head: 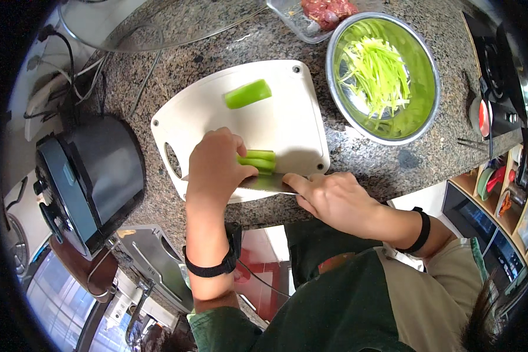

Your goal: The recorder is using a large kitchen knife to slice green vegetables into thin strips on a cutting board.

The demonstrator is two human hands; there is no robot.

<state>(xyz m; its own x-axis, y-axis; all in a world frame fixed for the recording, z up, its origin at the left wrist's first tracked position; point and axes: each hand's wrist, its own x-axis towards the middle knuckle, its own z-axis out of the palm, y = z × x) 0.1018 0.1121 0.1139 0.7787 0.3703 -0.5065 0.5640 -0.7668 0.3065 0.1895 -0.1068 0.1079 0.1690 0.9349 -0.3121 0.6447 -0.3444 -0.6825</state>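
Note:
My right hand point(334, 193) grips a kitchen knife point(268, 182), its broad blade lying across the near part of a white cutting board point(290, 114). Just beyond the blade, my left hand point(218, 165) has its fingertips and thumb on a small stack of green vegetable pieces point(262, 160). Part of that stack is hidden under the fingers. Farther up the board lies a separate thick green vegetable piece point(247, 93). Right of the board, a steel bowl point(427, 119) holds thin shredded green strips point(380, 77).
A clear plastic tray point(290, 20) with raw meat point(328, 12) is at the top. To the left stands a dark countertop cooker point(105, 163), with cables point(72, 70) behind it. A stove point(497, 66) occupies the far right. The granite counter point(369, 169) ends before my body.

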